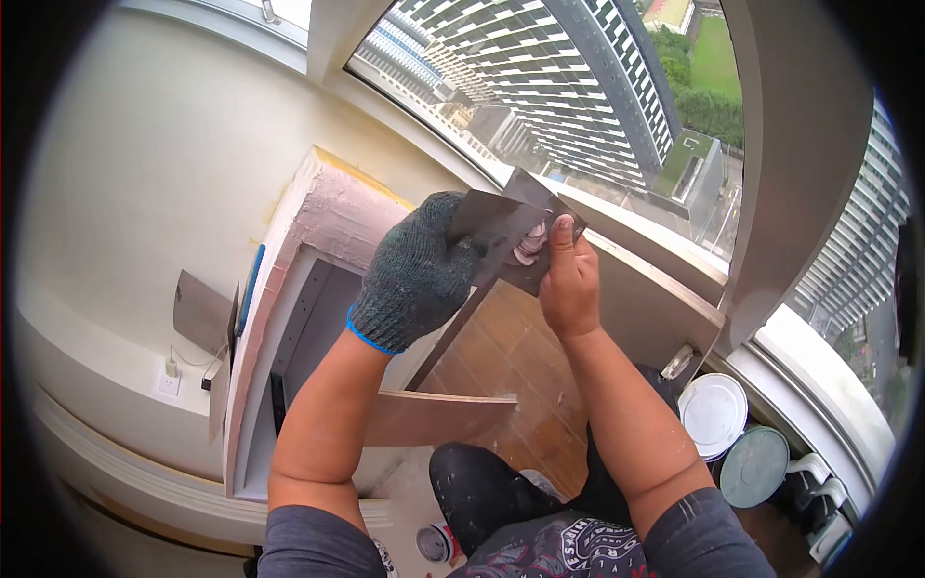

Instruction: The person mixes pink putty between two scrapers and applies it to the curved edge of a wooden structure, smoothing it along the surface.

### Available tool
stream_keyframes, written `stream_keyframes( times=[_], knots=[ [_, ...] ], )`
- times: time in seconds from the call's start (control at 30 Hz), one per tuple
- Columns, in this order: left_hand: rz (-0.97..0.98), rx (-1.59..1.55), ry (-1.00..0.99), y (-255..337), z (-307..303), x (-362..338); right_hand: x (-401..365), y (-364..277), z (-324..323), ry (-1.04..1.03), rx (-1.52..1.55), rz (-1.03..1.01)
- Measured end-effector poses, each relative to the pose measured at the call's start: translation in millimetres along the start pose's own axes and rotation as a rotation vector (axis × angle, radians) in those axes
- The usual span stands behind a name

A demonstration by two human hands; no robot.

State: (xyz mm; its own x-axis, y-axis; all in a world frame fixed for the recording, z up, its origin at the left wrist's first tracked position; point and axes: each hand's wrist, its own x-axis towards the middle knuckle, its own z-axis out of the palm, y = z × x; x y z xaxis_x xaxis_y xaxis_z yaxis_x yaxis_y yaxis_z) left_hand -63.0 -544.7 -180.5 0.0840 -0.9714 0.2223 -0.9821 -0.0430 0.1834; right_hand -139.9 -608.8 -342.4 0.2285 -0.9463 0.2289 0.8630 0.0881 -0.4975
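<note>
My left hand (416, 272), in a dark knitted glove with a blue cuff, is closed on a flat metal scraper (489, 214). Bare, my right hand (570, 279) grips a second metal plate (528, 185), its thumb pressed on the upper face. The two blades overlap in front of me. Pinkish putty (530, 245) lies on the second plate between my hands. Just left of my gloved hand stands a cabinet (337, 217) with pink putty spread over its top edge.
Large windows (559, 87) overlook tall buildings. At the right sit a white lid (713, 414) and a green-grey lid (754, 466). A wooden panel (438, 419) juts out below my hands. A small can (436, 542) is near my knee. A wall socket (169, 381) is at left.
</note>
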Motion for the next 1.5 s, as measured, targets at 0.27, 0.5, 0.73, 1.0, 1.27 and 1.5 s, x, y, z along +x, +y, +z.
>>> stream_keyframes(
  times=[0.27, 0.5, 0.73, 1.0, 1.27, 1.5],
  knots=[
    [0.219, 0.532, 0.135, -4.7, -44.7, 51.7, 0.8, 2.1, -7.6, 0.018, -0.124, -0.034],
    [0.254, 0.986, -0.788, 21.9, -36.9, 90.5, 29.9, 7.9, -30.8, 0.378, 0.098, -0.047],
    [0.247, 1.135, -1.098, -3.8, 6.3, 110.5, 32.0, 13.7, -31.5, 0.384, 0.135, -0.046],
    [0.132, 1.155, -0.823, -27.5, 27.9, 108.4, 30.1, 13.8, -32.7, 0.357, 0.171, 0.049],
    [0.278, 1.049, -0.840, -9.9, 14.4, 106.7, 30.8, 15.1, -33.6, 0.351, 0.141, 0.022],
    [0.303, 1.091, -0.945, -25.1, 13.3, 81.6, 28.2, 7.8, -28.2, 0.345, 0.166, 0.046]
  ],
)
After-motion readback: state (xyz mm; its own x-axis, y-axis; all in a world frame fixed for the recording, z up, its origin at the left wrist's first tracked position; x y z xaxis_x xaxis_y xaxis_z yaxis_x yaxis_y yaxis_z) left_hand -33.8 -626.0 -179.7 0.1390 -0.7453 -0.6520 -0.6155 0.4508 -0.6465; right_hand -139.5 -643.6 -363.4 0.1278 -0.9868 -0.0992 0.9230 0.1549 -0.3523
